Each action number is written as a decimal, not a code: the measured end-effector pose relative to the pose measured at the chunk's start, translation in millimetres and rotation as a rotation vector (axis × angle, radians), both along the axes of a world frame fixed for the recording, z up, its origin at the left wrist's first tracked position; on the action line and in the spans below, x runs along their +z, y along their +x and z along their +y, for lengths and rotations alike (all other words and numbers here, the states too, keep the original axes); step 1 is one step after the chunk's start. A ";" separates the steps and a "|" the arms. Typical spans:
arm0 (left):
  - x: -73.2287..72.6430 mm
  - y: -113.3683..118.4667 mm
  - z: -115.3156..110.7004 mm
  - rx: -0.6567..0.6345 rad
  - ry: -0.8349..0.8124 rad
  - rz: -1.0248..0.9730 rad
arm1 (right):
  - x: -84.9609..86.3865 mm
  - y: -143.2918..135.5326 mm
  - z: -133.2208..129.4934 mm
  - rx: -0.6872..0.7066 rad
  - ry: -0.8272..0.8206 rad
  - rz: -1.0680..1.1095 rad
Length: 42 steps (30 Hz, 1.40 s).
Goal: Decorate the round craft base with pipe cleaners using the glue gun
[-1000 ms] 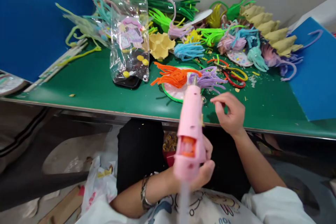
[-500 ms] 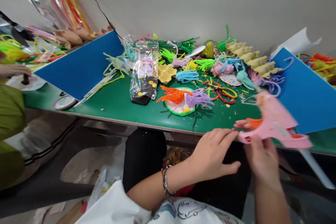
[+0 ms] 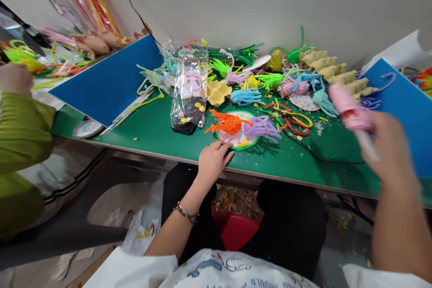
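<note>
My left hand (image 3: 213,160) rests at the front edge of the green table (image 3: 162,141), its fingertips at the lower left rim of a round white plate (image 3: 240,141) edged in green. Its fingers are slightly apart, and nothing shows in them. On the plate sit an orange pipe-cleaner bundle (image 3: 231,123), a purple one (image 3: 261,127) and small yellow pieces. At the right, above the table, my right hand (image 3: 388,144) is closed round a pink glue gun (image 3: 347,105), with a whitish stick coming out of it. The hand and gun are blurred.
A clear bag (image 3: 191,83) lies over a black phone (image 3: 183,127). Blue panels stand at left (image 3: 111,81) and right (image 3: 401,112). Pipe-cleaner bundles and egg-carton pieces (image 3: 332,67) line the back. A black cord crosses the table's right side. A person's green sleeve (image 3: 23,130) is at left.
My left hand has left the glue gun and moved left to the plate's rim. My right hand has raised the gun and turned it, over to the right.
</note>
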<state>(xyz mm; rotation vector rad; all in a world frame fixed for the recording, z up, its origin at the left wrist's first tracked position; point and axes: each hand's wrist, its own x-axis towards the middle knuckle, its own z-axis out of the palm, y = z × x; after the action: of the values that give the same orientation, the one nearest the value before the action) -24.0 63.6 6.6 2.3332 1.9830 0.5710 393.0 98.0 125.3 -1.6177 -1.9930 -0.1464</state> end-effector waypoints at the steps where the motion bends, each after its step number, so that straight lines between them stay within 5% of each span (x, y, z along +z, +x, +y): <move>1: -0.9 -0.1 2.3 -0.005 0.006 -0.006 | -23.5 -18.5 17.7 -0.011 -0.021 -0.050; 4: -2.8 -3.8 4.5 -0.022 0.038 -0.032 | -85.5 -51.1 51.7 -0.023 -0.071 -0.151; 6: -3.4 -11.1 2.1 -0.051 0.062 -0.056 | -111.9 -53.3 57.0 -0.035 -0.111 -0.242; 9: -1.2 -32.8 -2.4 -0.076 0.128 -0.135 | -131.7 -41.1 55.0 -0.046 -0.138 -0.263; 12: 9.7 -68.7 4.2 0.068 0.301 -0.294 | -135.7 -24.9 54.0 -0.006 -0.139 -0.223; 15: 27.8 -108.8 31.7 0.324 0.406 -0.366 | -125.6 -12.7 50.7 0.052 -0.129 -0.178; 18: 42.6 -134.0 72.2 0.464 0.265 -0.389 | -105.6 -9.4 41.1 0.073 -0.109 -0.159; 22: 47.9 -135.1 116.0 0.547 -0.011 -0.516 | -78.9 -19.6 27.2 0.101 -0.067 -0.115; 29: 54.4 -134.6 150.8 0.536 0.096 -0.600 | -36.6 -55.2 20.2 0.171 0.008 -0.028; 32: 67.6 -144.4 148.1 0.478 0.160 -0.667 | -21.2 -76.2 17.4 0.235 0.005 0.016; 36: 99.9 -168.5 117.9 0.354 0.230 -0.727 | -6.2 -105.8 19.3 0.354 0.014 0.109; 39: 131.4 -191.4 84.2 0.048 0.243 -0.675 | 6.1 -128.3 24.6 0.476 -0.003 0.193; 42: 158.7 -203.9 53.3 -0.065 0.239 -0.604 | 20.0 -153.2 29.4 0.593 0.008 0.304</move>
<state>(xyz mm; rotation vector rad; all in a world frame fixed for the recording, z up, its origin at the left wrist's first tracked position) -227.9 116.9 165.2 1.9791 1.6183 1.3738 239.8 127.4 145.4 -0.9156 -2.1212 0.2978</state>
